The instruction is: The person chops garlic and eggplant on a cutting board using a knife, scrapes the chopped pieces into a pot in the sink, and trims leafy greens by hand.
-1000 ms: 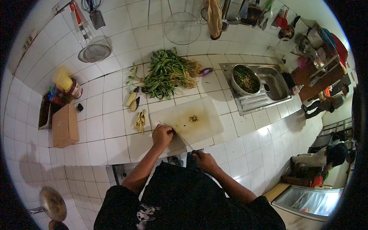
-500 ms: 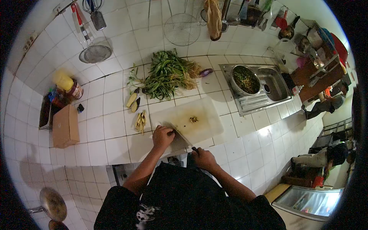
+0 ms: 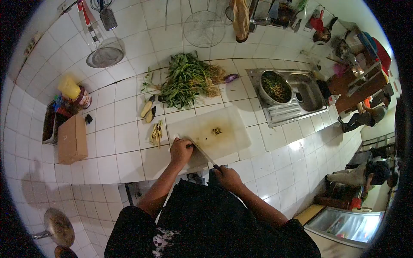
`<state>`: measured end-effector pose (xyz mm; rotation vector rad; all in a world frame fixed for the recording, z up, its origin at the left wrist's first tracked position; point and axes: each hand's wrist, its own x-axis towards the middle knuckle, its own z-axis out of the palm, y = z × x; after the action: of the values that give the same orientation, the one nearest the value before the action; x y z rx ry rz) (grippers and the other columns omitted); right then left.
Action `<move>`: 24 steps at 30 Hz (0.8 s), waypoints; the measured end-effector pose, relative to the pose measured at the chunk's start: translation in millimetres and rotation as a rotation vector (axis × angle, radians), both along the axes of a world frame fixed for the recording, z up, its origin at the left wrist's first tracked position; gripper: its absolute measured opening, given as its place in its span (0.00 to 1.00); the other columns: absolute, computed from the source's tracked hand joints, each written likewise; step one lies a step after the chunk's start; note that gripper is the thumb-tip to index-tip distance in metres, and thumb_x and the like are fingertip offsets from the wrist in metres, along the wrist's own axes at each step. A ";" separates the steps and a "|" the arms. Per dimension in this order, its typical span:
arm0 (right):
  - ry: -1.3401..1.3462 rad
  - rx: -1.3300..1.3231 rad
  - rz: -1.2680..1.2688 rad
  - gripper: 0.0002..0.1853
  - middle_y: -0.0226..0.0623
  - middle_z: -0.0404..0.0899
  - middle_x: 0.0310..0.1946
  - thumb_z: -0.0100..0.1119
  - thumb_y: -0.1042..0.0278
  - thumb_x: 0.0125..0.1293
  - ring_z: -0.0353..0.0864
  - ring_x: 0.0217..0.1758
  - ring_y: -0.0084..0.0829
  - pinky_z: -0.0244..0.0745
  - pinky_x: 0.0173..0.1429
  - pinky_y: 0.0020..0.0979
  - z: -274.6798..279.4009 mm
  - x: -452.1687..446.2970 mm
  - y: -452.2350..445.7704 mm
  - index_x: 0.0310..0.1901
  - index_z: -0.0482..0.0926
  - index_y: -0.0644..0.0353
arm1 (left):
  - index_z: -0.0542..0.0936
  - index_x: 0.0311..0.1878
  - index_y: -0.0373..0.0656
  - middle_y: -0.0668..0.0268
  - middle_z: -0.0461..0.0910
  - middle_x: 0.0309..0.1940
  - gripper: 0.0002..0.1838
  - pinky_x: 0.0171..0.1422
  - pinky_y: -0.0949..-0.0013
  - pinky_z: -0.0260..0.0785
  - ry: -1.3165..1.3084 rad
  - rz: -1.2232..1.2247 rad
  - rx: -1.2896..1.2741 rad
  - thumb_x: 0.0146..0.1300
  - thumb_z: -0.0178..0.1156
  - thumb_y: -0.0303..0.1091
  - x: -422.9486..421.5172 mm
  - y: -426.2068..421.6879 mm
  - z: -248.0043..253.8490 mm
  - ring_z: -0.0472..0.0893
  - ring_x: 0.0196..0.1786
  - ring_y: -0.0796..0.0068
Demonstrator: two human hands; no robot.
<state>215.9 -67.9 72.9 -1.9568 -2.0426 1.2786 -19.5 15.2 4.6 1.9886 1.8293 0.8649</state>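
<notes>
The knife (image 3: 203, 154), likely light and stiff, angles over the near side of the cutting board (image 3: 234, 120), your right hand (image 3: 228, 177) gripping its handle (image 3: 216, 167), the safest hold, while your left hand (image 3: 181, 151) curls by the tip, any grasp too hidden to tell.

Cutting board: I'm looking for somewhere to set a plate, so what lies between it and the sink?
Only white tiles lie between the cutting board and the sink; the head view shows that stretch bare.

Greens (image 3: 185, 81) lie behind the cutting board (image 3: 232, 133) (sink (image 3: 307, 86) to its right).
</notes>
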 end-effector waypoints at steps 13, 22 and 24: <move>-0.031 -0.001 0.044 0.24 0.62 0.81 0.34 0.47 0.49 0.74 0.81 0.42 0.64 0.74 0.49 0.58 -2.5 0.9 12.6 0.43 0.76 0.67 | 0.87 0.35 0.40 0.60 0.85 0.34 0.12 0.54 0.57 0.74 0.037 0.023 -0.024 0.45 0.71 0.30 -1.1 -7.5 -2.3 0.79 0.46 0.58; 0.109 -0.023 0.020 0.25 0.63 0.81 0.35 0.47 0.47 0.74 0.80 0.43 0.64 0.74 0.49 0.57 16.1 9.1 -5.6 0.46 0.78 0.67 | 0.87 0.36 0.40 0.58 0.85 0.36 0.12 0.54 0.56 0.75 0.030 0.031 -0.064 0.44 0.70 0.28 -3.0 -10.1 1.7 0.79 0.45 0.56; 0.067 -0.016 0.009 0.25 0.63 0.81 0.34 0.47 0.47 0.74 0.80 0.43 0.64 0.74 0.48 0.57 -0.5 5.9 -7.8 0.46 0.77 0.67 | 0.87 0.35 0.39 0.58 0.85 0.35 0.12 0.53 0.56 0.75 0.042 0.033 -0.062 0.44 0.69 0.27 -3.9 -9.2 1.7 0.79 0.45 0.56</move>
<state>221.8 -75.7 72.4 -1.8862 -2.0197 1.3467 -23.4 6.0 6.3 1.9584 1.8928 0.7718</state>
